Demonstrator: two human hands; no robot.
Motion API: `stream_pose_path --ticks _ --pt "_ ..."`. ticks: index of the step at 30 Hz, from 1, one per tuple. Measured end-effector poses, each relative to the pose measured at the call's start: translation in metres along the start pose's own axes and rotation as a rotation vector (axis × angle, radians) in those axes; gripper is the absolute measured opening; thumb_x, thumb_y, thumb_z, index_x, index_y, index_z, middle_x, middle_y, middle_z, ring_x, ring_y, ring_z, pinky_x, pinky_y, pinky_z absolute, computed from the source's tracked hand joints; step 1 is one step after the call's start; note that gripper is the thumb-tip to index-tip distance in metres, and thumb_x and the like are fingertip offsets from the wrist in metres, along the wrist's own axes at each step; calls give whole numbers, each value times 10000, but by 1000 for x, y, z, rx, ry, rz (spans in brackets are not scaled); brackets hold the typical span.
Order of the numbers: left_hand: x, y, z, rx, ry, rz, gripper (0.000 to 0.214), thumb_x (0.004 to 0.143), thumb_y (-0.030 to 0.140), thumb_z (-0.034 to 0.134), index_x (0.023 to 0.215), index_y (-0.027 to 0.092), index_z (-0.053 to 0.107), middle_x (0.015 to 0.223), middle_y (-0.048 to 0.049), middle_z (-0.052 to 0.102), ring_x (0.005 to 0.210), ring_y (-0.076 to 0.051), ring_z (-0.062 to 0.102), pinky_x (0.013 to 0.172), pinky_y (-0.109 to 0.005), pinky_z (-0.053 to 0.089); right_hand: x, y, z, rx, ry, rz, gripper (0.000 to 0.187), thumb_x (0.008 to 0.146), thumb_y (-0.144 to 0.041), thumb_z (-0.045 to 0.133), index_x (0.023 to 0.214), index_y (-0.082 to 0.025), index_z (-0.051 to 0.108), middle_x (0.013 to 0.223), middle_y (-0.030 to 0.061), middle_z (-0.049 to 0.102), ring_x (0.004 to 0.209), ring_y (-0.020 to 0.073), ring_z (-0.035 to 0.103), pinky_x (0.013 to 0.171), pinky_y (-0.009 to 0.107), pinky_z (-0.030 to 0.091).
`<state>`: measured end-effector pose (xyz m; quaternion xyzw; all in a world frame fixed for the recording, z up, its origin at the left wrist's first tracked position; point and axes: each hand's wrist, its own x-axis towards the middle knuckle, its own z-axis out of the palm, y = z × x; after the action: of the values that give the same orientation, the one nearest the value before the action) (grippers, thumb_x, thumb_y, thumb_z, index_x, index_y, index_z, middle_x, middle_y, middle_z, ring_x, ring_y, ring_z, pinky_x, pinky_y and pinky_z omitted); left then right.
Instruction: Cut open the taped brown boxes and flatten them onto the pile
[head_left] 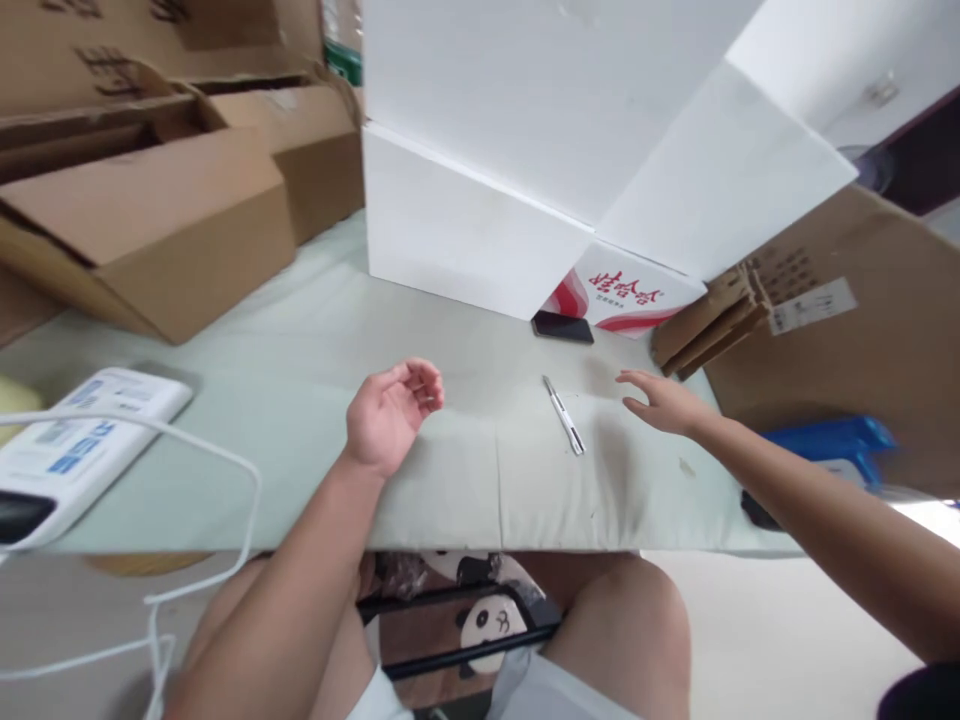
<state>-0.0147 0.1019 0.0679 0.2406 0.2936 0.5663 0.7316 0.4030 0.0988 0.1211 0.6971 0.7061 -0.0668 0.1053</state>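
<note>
My left hand (394, 415) hovers above the cloth-covered table (457, 480), palm turned inward, fingers loosely curled and nothing in them. To the right, my right hand (664, 402) is stretched over the table with thumb and fingers apart, also without anything in it. Between the two hands lies a slim white-and-black tool (564, 418), either a box cutter or a pen; it is nearest to my right hand. A black phone (562, 327) lies flat behind it, against a white box with red print (630, 290).
Large white boxes (472, 225) rise at the back. Open brown cartons (202, 220) stand at the left, with a white device (97, 440) and a loose white cable (251, 490) before them. A brown carton (840, 370) and a blue packet (825, 440) bound the right.
</note>
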Motion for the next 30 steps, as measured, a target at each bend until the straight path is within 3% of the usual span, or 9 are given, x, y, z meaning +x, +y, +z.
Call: stream_pose_path --ticks 5,10,15,18,19,21,24,26,30 --pt "-7 27 -16 -125 57 120 297 643 450 629 704 164 681 712 -54 582 664 -164 553 630 -286 479 22 -108 -47 -123 13 -318 452 950 -305 486 1362 -182 625 1515 131 587 1303 312 659 1097 499 559" --pt "-8 45 -32 -189 167 156 254 630 417 625 673 168 650 699 -36 560 659 -140 522 615 -255 460 64 -243 -72 -158 61 -624 458 955 -260 488 1401 -227 585 1522 90 577 1345 268 626 1117 464 552" --pt "2 47 -49 -61 330 69 203 640 389 620 627 191 575 653 -24 543 588 -127 475 545 -244 385 106 -392 -102 -163 395 -883 577 895 -155 442 1466 -182 519 1448 91 613 1330 225 626 1049 365 565" --pt "7 44 -57 -27 336 58 192 665 377 622 632 196 567 652 -26 554 579 -130 491 547 -251 396 122 -462 -115 -202 501 -929 748 833 -27 164 1552 -52 370 1537 77 455 1501 158 433 1113 345 406" --pt "8 44 -59 -17 341 63 183 676 370 615 634 200 563 647 -24 552 578 -134 495 550 -255 401 125 -478 -118 -195 512 -889 763 822 -53 282 1566 -178 397 1604 23 449 1514 143 430 1164 269 407" --pt "9 45 -61 -1 353 83 171 698 358 599 634 206 553 634 -20 542 572 -139 493 553 -262 402 131 -496 -119 -239 472 -834 776 818 -21 351 1570 -212 368 1559 0 497 1498 167 449 1201 300 399" --pt "0 50 -59 17 386 209 180 740 339 579 623 212 527 618 -6 507 588 -138 474 585 -269 397 135 -489 -114 -293 468 -807 467 935 -65 379 1356 -176 547 1320 20 618 1374 228 552 1187 445 433" --pt "-13 54 -56 131 460 467 199 788 302 569 617 216 512 603 4 472 607 -142 454 611 -279 380 136 -466 -108 -284 495 -789 268 975 -116 415 1103 -170 645 1207 33 651 1313 249 584 1172 491 448" --pt "-45 57 -52 504 585 955 223 843 208 558 622 224 538 593 4 465 603 -156 431 627 -313 347 130 -388 -97 -101 570 -811 207 875 -88 483 887 -176 670 1069 56 688 1174 258 642 1086 501 512"
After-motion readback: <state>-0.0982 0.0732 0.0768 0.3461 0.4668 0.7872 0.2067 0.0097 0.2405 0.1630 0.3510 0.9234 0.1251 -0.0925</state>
